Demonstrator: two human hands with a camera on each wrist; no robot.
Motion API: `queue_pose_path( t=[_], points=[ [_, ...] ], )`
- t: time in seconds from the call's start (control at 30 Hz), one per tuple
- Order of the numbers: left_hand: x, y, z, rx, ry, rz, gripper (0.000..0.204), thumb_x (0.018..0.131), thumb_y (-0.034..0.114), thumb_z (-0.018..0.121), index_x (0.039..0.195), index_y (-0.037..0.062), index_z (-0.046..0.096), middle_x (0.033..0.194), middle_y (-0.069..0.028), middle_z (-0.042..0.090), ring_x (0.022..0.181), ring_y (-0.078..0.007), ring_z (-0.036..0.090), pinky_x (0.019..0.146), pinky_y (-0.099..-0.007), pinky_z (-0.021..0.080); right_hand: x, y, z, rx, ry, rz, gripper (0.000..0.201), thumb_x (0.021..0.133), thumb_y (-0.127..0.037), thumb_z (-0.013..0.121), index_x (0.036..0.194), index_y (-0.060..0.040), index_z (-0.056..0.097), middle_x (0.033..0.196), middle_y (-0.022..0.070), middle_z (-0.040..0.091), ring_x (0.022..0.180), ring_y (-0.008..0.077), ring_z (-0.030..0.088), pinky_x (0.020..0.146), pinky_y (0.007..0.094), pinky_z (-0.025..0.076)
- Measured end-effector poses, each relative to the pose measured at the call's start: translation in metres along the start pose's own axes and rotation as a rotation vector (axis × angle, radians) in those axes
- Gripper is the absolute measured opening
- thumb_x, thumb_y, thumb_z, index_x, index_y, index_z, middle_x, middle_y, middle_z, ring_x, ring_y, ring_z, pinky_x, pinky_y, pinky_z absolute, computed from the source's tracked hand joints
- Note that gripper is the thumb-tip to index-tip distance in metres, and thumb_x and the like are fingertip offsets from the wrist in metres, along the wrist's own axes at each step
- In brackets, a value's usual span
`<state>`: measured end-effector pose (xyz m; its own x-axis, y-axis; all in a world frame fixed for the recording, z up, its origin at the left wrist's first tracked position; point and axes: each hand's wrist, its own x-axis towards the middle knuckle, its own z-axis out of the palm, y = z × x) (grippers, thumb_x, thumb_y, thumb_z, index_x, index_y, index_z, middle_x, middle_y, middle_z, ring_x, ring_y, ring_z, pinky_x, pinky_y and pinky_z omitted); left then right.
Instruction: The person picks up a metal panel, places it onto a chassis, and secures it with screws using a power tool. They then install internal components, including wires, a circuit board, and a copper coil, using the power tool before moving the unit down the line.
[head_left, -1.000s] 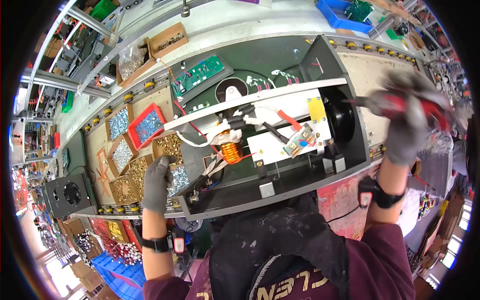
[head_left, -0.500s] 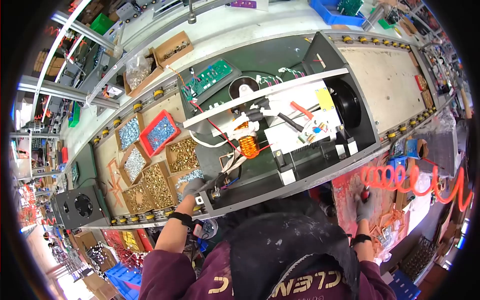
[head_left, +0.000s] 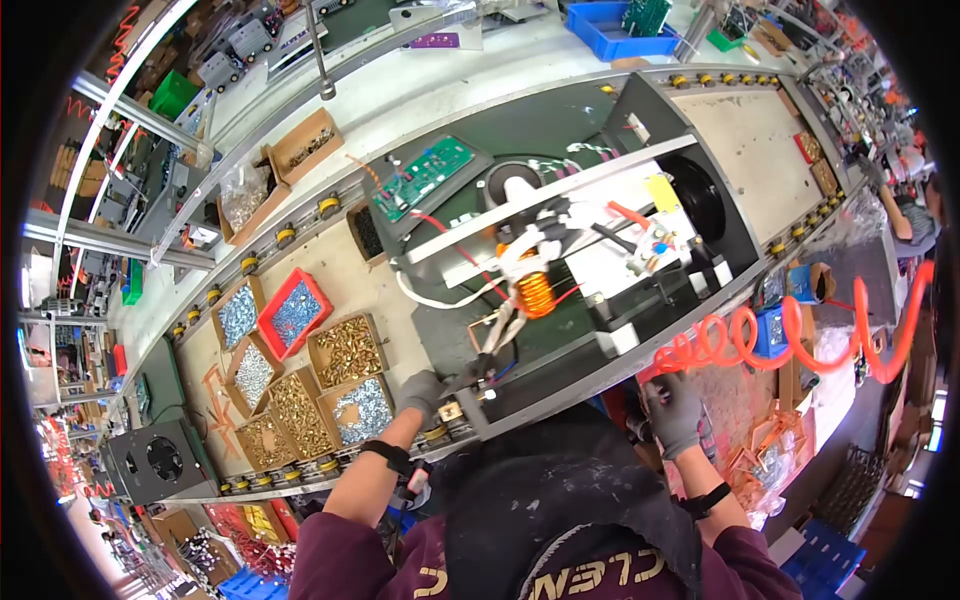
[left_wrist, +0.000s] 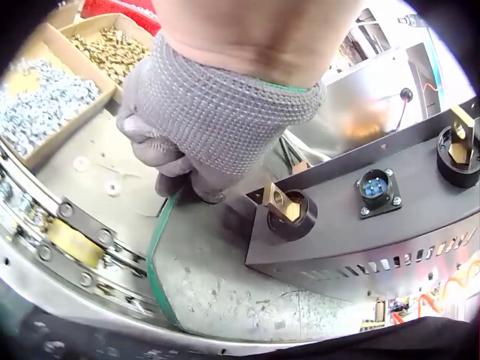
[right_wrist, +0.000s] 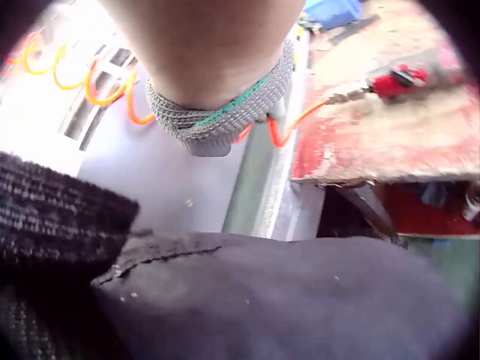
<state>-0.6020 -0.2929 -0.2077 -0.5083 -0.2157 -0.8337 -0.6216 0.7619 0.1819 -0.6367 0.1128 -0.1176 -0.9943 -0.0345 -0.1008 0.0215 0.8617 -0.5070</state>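
My gloved left hand is at the near left corner of a dark grey metal chassis holding a copper coil, wires and a black fan. In the left wrist view its fingers curl at the edge of a green-edged board, beside the chassis panel with brass terminals. My gloved right hand is over the red bench by the chassis's near side, fingers loosely bent, holding nothing visible. A red air screwdriver lies on that bench; the wrist hides most of the right hand there.
Cardboard boxes of brass screws and silver fasteners, plus a red tray, stand left of the chassis. Rollers line the conveyor's edges. An orange coiled hose hangs at the right. Another black fan unit sits far left.
My right hand has come down from beside the chassis with the red screwdriver and let it go on the bench. The left hand left the boxes; the chassis has shifted right, away from them.
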Motion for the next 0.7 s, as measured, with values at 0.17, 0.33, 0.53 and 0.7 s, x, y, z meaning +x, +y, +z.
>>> queue_pose_path(
  t=[0.17, 0.33, 0.53, 0.7],
  points=[
    [0.006, 0.094, 0.009, -0.018, 0.033, 0.129, 0.053, 0.082, 0.049, 0.052, 0.105, 0.0029, 0.063, 0.103, -0.0208, 0.063, 0.097, -0.0331, 0.061, 0.084, -0.0421, 0.046, 0.015, -0.045, 0.015, -0.072, -0.496, -0.195, 0.028, 0.081, -0.033, 0.060, 0.096, -0.0088, 0.062, 0.089, 0.0131, 0.062, 0.077, 0.0308, 0.062, 0.067, 0.0405, 0.048],
    [0.023, 0.132, 0.015, -0.642, -0.286, 0.384, 0.038, 0.086, 0.032, 0.055, 0.108, 0.0015, 0.059, 0.087, -0.0148, 0.064, 0.080, -0.0249, 0.064, 0.076, -0.0372, 0.050, 0.049, -0.067, 0.082, -0.353, -0.467, -0.495, 0.060, 0.080, -0.044, 0.058, 0.128, -0.0099, 0.044, 0.104, 0.0218, 0.057, 0.097, 0.0372, 0.054, 0.082, 0.0471, 0.042],
    [0.019, 0.057, -0.014, -1.950, -0.493, 0.526, 0.038, 0.089, 0.015, 0.049, 0.120, -0.0071, 0.046, 0.114, -0.0184, 0.054, 0.108, -0.0297, 0.053, 0.097, -0.0433, 0.044, 0.088, -0.011, 0.083, -0.666, -0.292, -0.307, 0.078, 0.076, -0.038, 0.062, 0.140, -0.0105, 0.027, 0.121, 0.0219, 0.043, 0.112, 0.0352, 0.043, 0.098, 0.0477, 0.031],
    [-0.010, 0.005, -0.026, -2.245, -0.398, 0.501, 0.042, 0.089, 0.008, 0.048, 0.126, -0.0104, 0.038, 0.122, -0.0224, 0.048, 0.114, -0.0341, 0.049, 0.101, -0.0444, 0.041, 0.124, 0.049, 0.074, -0.674, -0.087, -0.162, 0.077, 0.072, -0.018, 0.069, 0.139, -0.0164, 0.032, 0.126, 0.0218, 0.040, 0.115, 0.0395, 0.040, 0.096, 0.0447, 0.037]
  ],
)
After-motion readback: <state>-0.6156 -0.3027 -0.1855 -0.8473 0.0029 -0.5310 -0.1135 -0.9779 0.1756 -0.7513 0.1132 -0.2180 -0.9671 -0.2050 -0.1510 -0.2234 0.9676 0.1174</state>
